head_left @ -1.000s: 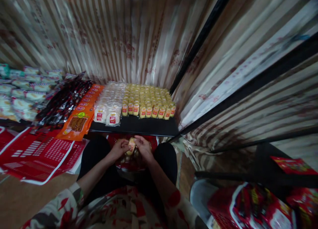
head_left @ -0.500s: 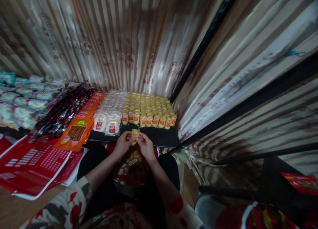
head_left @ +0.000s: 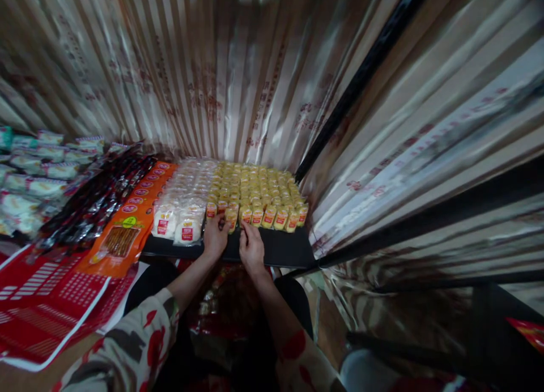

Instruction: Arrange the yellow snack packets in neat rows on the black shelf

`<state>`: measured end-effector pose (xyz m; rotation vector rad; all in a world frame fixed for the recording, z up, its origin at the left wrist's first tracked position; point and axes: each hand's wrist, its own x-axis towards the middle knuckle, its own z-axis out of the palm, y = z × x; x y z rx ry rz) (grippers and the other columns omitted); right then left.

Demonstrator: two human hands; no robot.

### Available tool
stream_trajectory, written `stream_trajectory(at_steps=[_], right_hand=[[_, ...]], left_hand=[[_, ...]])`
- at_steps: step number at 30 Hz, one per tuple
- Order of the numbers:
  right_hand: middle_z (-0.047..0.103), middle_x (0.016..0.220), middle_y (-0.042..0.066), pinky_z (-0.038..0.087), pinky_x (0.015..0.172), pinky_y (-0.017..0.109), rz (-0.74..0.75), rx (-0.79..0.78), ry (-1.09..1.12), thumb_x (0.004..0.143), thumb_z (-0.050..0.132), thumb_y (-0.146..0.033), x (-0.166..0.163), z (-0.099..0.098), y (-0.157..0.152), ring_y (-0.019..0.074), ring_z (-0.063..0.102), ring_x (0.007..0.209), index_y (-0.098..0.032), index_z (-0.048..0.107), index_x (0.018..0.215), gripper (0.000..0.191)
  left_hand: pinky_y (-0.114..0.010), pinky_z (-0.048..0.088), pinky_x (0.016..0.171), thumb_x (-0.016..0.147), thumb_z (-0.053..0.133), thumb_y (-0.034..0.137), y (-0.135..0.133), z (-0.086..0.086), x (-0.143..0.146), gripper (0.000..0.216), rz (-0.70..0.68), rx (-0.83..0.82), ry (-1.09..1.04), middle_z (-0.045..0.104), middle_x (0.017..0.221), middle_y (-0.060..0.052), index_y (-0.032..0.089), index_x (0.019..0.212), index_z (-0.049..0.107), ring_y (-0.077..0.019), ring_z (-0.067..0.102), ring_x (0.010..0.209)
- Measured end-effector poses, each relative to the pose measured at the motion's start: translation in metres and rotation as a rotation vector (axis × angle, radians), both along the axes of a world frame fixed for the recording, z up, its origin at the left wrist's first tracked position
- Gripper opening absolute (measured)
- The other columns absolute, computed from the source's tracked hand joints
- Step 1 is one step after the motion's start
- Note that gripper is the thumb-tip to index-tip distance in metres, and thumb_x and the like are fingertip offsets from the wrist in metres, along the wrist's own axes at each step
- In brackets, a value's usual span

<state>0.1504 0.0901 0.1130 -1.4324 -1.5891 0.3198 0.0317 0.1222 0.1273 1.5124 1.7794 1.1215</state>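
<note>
Small yellow snack packets [head_left: 263, 188] with red-and-white labels stand in tight rows on a black shelf [head_left: 272, 249]. My left hand [head_left: 216, 239] is closed at the front of these rows, its fingertips on the left side of one yellow snack packet [head_left: 232, 215] that stands slightly forward. To the right of that packet is my right hand [head_left: 253, 249], fingers curled together and tips close to the front row, with nothing visible in them. Between my knees, below the shelf edge, lies a shiny reddish bag [head_left: 216, 304]; its contents are too dark to make out.
Left of the yellow rows stand white round packets [head_left: 187, 229], an orange snack bag [head_left: 123, 236], dark packets [head_left: 100, 194] and white-and-purple packets [head_left: 51, 168]. A red basket [head_left: 46, 301] sits at lower left. Striped curtain [head_left: 238, 86] and black metal poles [head_left: 361, 80] enclose the back and right.
Both hands have moved forward from above the bag to the front of the yellow rows, bringing the packet onto the shelf. My right hand has come away from it. The view has shifted slightly.
</note>
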Motion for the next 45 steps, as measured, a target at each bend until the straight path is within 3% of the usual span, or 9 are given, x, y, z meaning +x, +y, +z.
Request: stream_trajectory(at_steps=[7, 17, 22, 26, 32, 45], right_hand=[[0.061, 0.105, 0.010, 0.046, 0.088, 0.030, 0.008, -0.005, -0.024, 0.085, 0.035, -0.015, 0.008, -0.018, 0.007, 0.0177, 0.056, 0.098, -0.017, 0.054, 0.123, 0.043], [0.061, 0.100, 0.009, 0.047, 0.085, 0.030, 0.038, -0.054, -0.095, 0.082, 0.035, -0.010, 0.008, -0.019, 0.006, 0.0179, 0.057, 0.093, -0.020, 0.045, 0.132, 0.051], [0.063, 0.097, 0.007, 0.047, 0.085, 0.029, 0.049, -0.076, -0.141, 0.081, 0.034, -0.008, 0.006, -0.017, 0.006, 0.0177, 0.057, 0.091, -0.020, 0.040, 0.135, 0.056], [0.062, 0.098, 0.005, 0.047, 0.084, 0.027, 0.057, -0.104, -0.165, 0.080, 0.036, -0.009, 0.006, -0.021, 0.007, 0.0171, 0.056, 0.092, -0.021, 0.039, 0.135, 0.056], [0.061, 0.100, 0.005, 0.046, 0.088, 0.029, 0.051, -0.122, -0.215, 0.079, 0.037, -0.010, 0.003, -0.023, 0.010, 0.0177, 0.054, 0.096, -0.020, 0.037, 0.136, 0.058], [0.063, 0.089, 0.006, 0.047, 0.082, 0.029, 0.046, -0.057, -0.146, 0.078, 0.040, -0.012, -0.001, -0.019, 0.001, 0.0165, 0.057, 0.083, -0.014, 0.049, 0.124, 0.047]], left_hand=[[-0.031, 0.047, 0.078, 0.078, 0.057, 0.022, 0.007, -0.007, 0.007, 0.031, 0.006, -0.014, 0.005, 0.063, 0.095, -0.008, 0.013, 0.107, 0.058, -0.0162, 0.059, 0.078], [-0.033, 0.047, 0.079, 0.080, 0.055, 0.029, 0.011, -0.016, 0.011, 0.033, 0.012, 0.072, 0.083, 0.058, 0.105, -0.009, 0.017, 0.111, 0.055, -0.0172, 0.059, 0.080], [-0.029, 0.046, 0.072, 0.080, 0.055, 0.031, 0.013, -0.022, 0.012, 0.032, 0.036, 0.074, 0.104, 0.058, 0.084, -0.003, 0.016, 0.109, 0.054, -0.0153, 0.056, 0.071], [-0.025, 0.043, 0.066, 0.080, 0.055, 0.032, 0.014, -0.024, 0.014, 0.023, 0.059, 0.050, 0.074, 0.054, 0.068, 0.002, 0.016, 0.096, 0.054, -0.0134, 0.053, 0.063], [-0.022, 0.039, 0.063, 0.082, 0.053, 0.033, 0.017, -0.026, 0.015, 0.015, 0.033, 0.072, 0.100, 0.054, 0.068, 0.003, 0.020, 0.090, 0.054, -0.0121, 0.053, 0.064], [-0.025, 0.040, 0.066, 0.084, 0.047, 0.035, 0.004, -0.013, 0.019, 0.020, 0.096, -0.003, 0.205, 0.061, 0.078, 0.001, 0.021, 0.098, 0.052, -0.0150, 0.059, 0.072]])
